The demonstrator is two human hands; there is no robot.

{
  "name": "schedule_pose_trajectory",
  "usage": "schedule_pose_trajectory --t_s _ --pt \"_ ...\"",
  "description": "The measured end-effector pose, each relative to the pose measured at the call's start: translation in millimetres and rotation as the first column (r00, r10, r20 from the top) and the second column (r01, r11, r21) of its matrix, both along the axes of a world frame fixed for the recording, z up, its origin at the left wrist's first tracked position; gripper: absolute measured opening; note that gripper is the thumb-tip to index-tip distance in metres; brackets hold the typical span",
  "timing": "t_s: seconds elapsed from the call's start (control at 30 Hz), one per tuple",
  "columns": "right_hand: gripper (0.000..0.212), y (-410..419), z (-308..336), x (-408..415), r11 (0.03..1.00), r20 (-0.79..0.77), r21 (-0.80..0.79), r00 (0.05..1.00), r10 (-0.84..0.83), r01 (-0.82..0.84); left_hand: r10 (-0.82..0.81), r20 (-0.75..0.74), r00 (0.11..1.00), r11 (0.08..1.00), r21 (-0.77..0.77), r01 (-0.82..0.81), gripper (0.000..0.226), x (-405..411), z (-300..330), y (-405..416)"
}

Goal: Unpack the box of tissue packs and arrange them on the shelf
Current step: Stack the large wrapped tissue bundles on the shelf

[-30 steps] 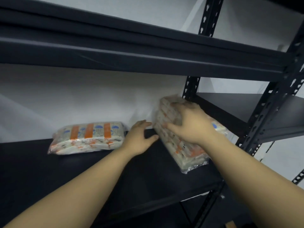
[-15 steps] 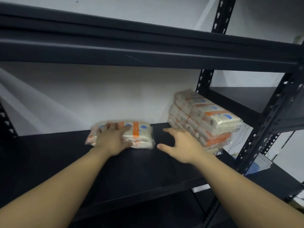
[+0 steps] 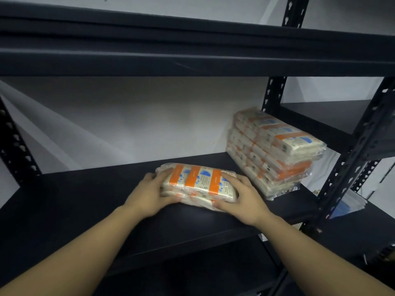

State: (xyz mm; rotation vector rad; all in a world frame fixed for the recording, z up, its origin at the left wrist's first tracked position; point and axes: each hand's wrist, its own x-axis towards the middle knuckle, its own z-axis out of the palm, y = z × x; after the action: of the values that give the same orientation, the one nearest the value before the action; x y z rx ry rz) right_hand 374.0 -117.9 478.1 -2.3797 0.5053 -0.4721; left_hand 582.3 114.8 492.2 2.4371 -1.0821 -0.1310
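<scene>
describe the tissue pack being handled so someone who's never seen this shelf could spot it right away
On the black metal shelf, look left of the stack of tissue packs by the right rear post. The tissue pack lies flat alone, gripped by the left hand and right hand. Unlike the stack, it shows three orange bands on top.

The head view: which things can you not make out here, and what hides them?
- Tissue pack: its two ends are covered by the left hand and the right hand; the small print is too blurred to read.
- Stack of packs: its rear is turned away, so the count is unclear.
- The box: outside the frame.
- Blue and white things on the right: partly behind the upright post, too small to identify.
</scene>
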Motion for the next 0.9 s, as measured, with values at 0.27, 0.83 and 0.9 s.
schedule_pose_trajectory --t_s 0.27,0.83,0.9 --pt "0.079 2 67 -6 0.989 0.289 -0.076 0.952 -0.1 0.127 -0.048 -0.153 0.987 0.789 -0.612 -0.057 0.098 38 44 -32" --pt "0.08 -93 162 -74 0.874 0.454 -0.199 0.832 -0.319 0.444 -0.39 -0.186 0.902 0.579 -0.811 0.083 0.053 2 137 -255" --pt "0.082 -104 162 -72 0.864 0.45 -0.199 0.827 -0.339 0.462 -0.407 -0.15 0.901 0.555 -0.824 0.113 0.046 2 139 -275"
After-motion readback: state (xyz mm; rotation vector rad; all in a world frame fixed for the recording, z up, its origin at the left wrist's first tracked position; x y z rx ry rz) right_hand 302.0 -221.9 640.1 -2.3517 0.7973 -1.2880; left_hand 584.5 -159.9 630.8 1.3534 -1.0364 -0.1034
